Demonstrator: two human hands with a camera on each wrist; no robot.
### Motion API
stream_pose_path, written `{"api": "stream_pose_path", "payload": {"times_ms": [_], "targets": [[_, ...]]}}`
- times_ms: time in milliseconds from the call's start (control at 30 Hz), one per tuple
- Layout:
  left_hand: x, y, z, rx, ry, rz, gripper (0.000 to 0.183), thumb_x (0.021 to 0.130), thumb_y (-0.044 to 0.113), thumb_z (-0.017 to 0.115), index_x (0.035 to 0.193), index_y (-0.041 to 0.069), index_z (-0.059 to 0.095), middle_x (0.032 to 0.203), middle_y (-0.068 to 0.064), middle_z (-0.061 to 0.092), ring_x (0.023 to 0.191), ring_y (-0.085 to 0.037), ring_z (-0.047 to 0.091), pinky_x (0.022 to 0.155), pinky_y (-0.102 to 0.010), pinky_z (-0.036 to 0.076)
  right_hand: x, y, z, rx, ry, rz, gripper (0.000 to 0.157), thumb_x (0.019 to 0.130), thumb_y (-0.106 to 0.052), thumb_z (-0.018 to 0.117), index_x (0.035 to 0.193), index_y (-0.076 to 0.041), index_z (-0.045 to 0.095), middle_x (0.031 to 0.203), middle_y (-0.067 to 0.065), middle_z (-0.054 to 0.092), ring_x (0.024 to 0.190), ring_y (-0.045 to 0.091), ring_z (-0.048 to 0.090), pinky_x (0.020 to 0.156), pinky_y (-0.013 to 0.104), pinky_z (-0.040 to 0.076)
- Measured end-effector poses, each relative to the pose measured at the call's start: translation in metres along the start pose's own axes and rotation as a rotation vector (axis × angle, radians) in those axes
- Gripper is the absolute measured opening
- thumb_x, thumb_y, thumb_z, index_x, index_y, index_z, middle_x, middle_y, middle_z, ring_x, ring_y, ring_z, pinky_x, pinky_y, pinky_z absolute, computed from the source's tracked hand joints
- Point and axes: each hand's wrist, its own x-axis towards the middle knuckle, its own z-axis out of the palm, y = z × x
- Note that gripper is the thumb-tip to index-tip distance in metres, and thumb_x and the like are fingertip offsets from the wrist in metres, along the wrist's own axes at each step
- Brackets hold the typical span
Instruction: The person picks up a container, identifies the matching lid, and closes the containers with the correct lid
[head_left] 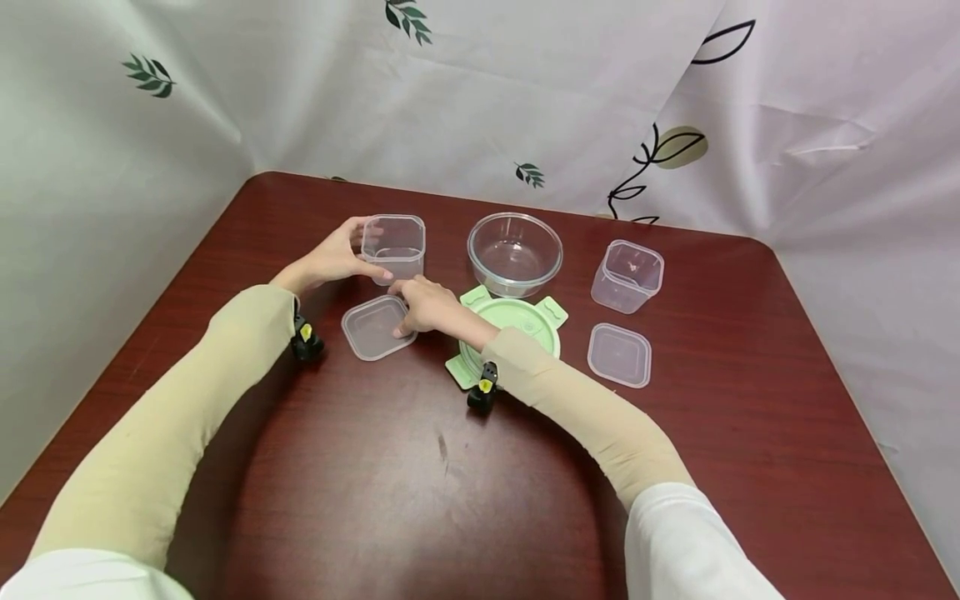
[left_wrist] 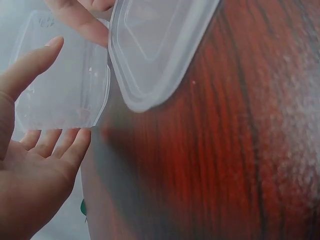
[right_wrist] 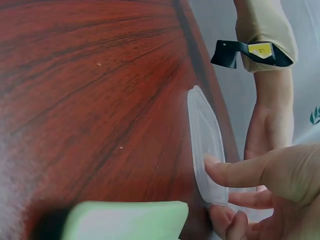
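At the back left of the table stands a clear square plastic container (head_left: 393, 250). My left hand (head_left: 341, 252) grips it from its left side, thumb across the front and fingers behind. In the left wrist view, the fingertips of that hand lie along the wall of the container (left_wrist: 65, 80). Just in front is its translucent square lid (head_left: 371, 327). My right hand (head_left: 427, 307) pinches the lid at its right edge; the right wrist view shows the thumb on the face of the lid (right_wrist: 202, 135) and the fingers curled at its edge.
A round glass bowl (head_left: 515, 254) stands at the back middle, with a green clip lid (head_left: 517, 315) in front, partly hidden under my right forearm. Further right are a smaller square container (head_left: 628, 277) and its flat lid (head_left: 619, 356). A patterned white curtain (head_left: 480, 100) hangs behind the table.
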Motion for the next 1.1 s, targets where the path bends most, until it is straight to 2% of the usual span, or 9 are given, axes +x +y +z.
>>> {"api": "stream_pose_path", "payload": {"times_ms": [167, 367, 700, 833, 933, 1100], "targets": [[0.0, -0.003, -0.001, -0.013, -0.005, 0.009, 0.1, 0.082, -0.004, 0.077, 0.158, -0.003, 0.012, 0.159, -0.029, 0.027, 0.148, -0.041, 0.027, 0.118, -0.057, 0.027, -0.001, 0.001, -0.003, 0.021, 0.016, 0.008, 0.066, 0.08, -0.029, 0.088, 0.137, -0.017, 0.058, 0.124, 0.006, 0.06, 0.112, 0.021, 0.059, 0.093, 0.038, 0.049], [0.0, -0.007, -0.001, -0.054, 0.008, 0.022, 0.093, 0.08, -0.009, 0.073, 0.155, -0.007, 0.017, 0.158, -0.029, 0.029, 0.148, -0.04, 0.027, 0.119, -0.054, 0.027, -0.004, 0.005, -0.006, 0.13, 0.058, -0.016, 0.058, 0.076, -0.02, 0.091, 0.124, -0.011, 0.06, 0.111, 0.005, 0.068, 0.099, 0.021, 0.064, 0.084, 0.032, 0.049], [0.001, -0.007, -0.002, -0.067, 0.017, 0.031, 0.095, 0.081, -0.007, 0.074, 0.157, -0.005, 0.017, 0.159, -0.027, 0.03, 0.148, -0.039, 0.028, 0.119, -0.055, 0.027, -0.015, 0.012, -0.017, 0.218, 0.134, -0.086, 0.029, 0.088, -0.013, 0.08, 0.114, -0.008, 0.068, 0.093, 0.004, 0.071, 0.082, 0.014, 0.063, 0.074, 0.025, 0.047], [-0.001, -0.007, -0.002, -0.077, 0.009, 0.033, 0.096, 0.082, -0.008, 0.073, 0.158, -0.003, 0.015, 0.16, -0.026, 0.028, 0.149, -0.038, 0.027, 0.119, -0.054, 0.027, -0.019, 0.016, -0.023, 0.288, 0.119, -0.118, 0.026, 0.092, -0.01, 0.075, 0.117, -0.005, 0.069, 0.089, 0.006, 0.069, 0.07, 0.014, 0.066, 0.065, 0.02, 0.051], [-0.001, -0.009, 0.0, -0.096, 0.009, 0.037, 0.093, 0.082, -0.01, 0.072, 0.156, -0.005, 0.017, 0.16, -0.027, 0.029, 0.148, -0.038, 0.027, 0.119, -0.053, 0.027, -0.022, 0.02, -0.027, 0.317, 0.106, -0.138, 0.026, 0.094, -0.008, 0.072, 0.119, -0.004, 0.07, 0.088, 0.007, 0.071, 0.068, 0.019, 0.07, 0.061, 0.021, 0.053], [-0.001, -0.011, 0.002, -0.092, 0.013, 0.038, 0.091, 0.082, -0.009, 0.072, 0.155, -0.008, 0.017, 0.159, -0.03, 0.029, 0.147, -0.041, 0.029, 0.118, -0.052, 0.03, -0.029, 0.027, -0.031, 0.323, 0.156, -0.182, 0.02, 0.096, -0.008, 0.07, 0.116, -0.005, 0.071, 0.086, 0.006, 0.069, 0.068, 0.019, 0.069, 0.062, 0.02, 0.052]]}}
